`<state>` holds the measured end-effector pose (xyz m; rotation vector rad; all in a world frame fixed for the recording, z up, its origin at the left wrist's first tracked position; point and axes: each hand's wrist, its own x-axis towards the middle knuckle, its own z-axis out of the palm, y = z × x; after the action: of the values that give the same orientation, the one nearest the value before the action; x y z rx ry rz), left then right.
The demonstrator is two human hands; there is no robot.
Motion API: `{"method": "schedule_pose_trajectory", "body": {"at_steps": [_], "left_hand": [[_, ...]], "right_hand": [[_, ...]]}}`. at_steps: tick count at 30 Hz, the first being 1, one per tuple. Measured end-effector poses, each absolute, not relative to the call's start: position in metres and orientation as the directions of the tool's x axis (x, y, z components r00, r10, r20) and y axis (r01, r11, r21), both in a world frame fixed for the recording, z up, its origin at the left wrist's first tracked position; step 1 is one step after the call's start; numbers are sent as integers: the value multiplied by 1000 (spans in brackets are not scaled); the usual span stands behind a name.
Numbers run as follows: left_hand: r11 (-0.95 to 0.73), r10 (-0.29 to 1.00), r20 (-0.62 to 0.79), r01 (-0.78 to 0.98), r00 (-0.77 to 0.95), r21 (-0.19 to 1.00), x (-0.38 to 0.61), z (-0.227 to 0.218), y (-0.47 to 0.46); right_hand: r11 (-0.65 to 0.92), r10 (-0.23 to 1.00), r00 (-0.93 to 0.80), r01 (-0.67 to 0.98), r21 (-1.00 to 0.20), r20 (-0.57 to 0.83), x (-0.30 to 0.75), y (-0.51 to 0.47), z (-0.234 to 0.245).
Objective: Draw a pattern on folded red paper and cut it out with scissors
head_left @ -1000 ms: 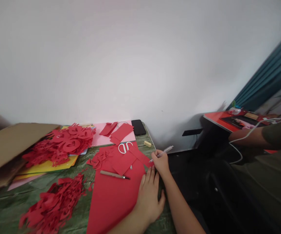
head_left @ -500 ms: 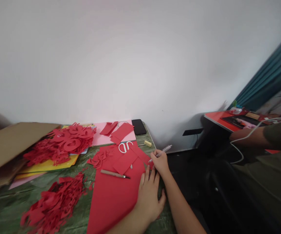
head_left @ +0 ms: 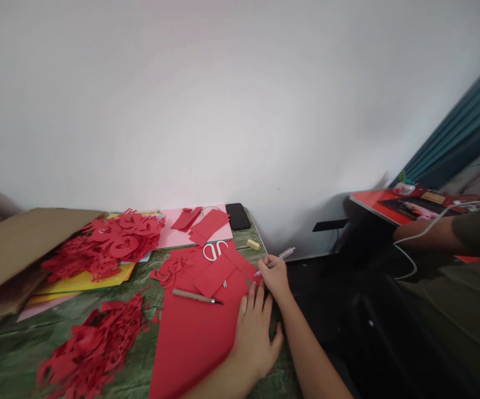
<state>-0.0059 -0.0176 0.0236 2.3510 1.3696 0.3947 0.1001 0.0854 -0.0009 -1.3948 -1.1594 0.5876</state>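
My right hand (head_left: 275,275) is closed around a clear pen (head_left: 286,253), its tip down at the red paper by the table's right edge. Flat on the large red sheet (head_left: 194,343) rests my left hand (head_left: 256,327), fingers stretched toward the pen tip. Beyond the fingertips lie smaller red paper pieces (head_left: 215,275), partly overlapping. White-handled scissors (head_left: 214,251) poke out from under them, blades mostly covered. A craft knife with a wooden handle (head_left: 194,296) lies to the left of my left hand.
Red scraps (head_left: 98,349) are heaped at the front left, and cut red shapes (head_left: 119,238) behind them beside cardboard (head_left: 27,244). A black phone (head_left: 238,216) and a yellow eraser (head_left: 253,244) lie at the far right. Another person's arm (head_left: 427,235) reaches over a red table (head_left: 368,199).
Almost nothing differs. The pen and my right hand have shifted very slightly; my left hand stays in place on the sheet.
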Motion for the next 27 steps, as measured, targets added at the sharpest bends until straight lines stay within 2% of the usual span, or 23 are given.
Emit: {"method": "schedule_pose_trajectory", "body": {"at_steps": [10,27], "left_hand": [[-463,865,54,754,499,466,-6,25,-17],[-472,866,80,755,494,456,-7,21,-16]], "right_hand": [[151,871,413,290,-945,266,100,85,-3],[150,898,357,298,-943,256,98,85,-2]]}}
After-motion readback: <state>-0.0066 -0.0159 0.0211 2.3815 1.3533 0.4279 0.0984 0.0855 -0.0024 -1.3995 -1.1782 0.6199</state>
